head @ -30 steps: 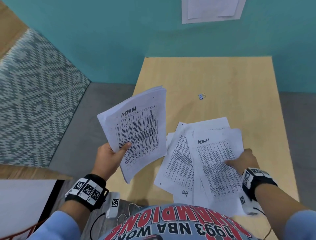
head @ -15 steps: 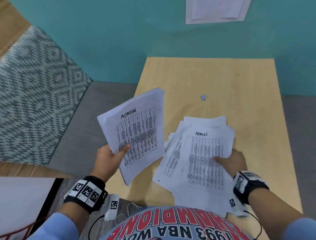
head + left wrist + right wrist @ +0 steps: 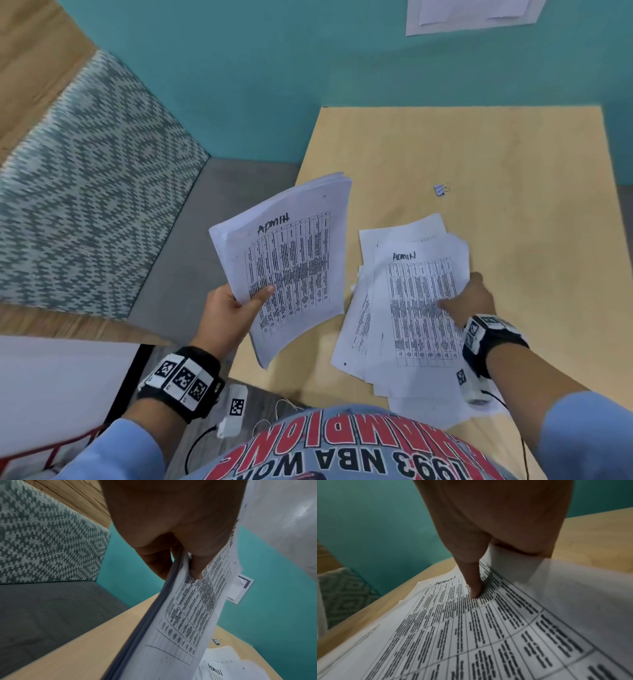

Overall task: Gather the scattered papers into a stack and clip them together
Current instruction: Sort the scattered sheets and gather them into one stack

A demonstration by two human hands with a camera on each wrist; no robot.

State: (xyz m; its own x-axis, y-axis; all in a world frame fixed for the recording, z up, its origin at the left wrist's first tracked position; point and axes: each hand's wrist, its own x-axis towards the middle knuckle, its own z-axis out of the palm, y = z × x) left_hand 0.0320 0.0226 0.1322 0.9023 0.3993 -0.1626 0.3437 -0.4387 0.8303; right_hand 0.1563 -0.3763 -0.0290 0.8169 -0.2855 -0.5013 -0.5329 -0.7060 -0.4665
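My left hand [image 3: 251, 299] grips a thick stack of printed papers [image 3: 291, 260] headed "ADMIN", held tilted above the table's left edge; in the left wrist view the thumb [image 3: 197, 569] lies on top and the fingers sit beneath the stack [image 3: 180, 622]. On the table [image 3: 513, 154], my right hand [image 3: 462, 294] pinches the right edge of a loose pile of papers [image 3: 407, 318]. Its thumb [image 3: 475, 588] presses on the top sheet [image 3: 471, 635] while the fingers tuck under it. A small binder clip [image 3: 441, 189] lies alone farther back on the table, also visible as the clip [image 3: 216, 641].
A bench with a patterned back cushion [image 3: 85, 188] and grey seat [image 3: 191, 246] runs along the table's left side. The teal wall [image 3: 308, 68] behind carries a pinned sheet [image 3: 469, 13]. A red wire frame [image 3: 51, 452] shows at the lower left.
My right hand has drawn the spread sheets to the left and together, so the loose pile is narrower and more squared. The left hand and its stack have barely moved.
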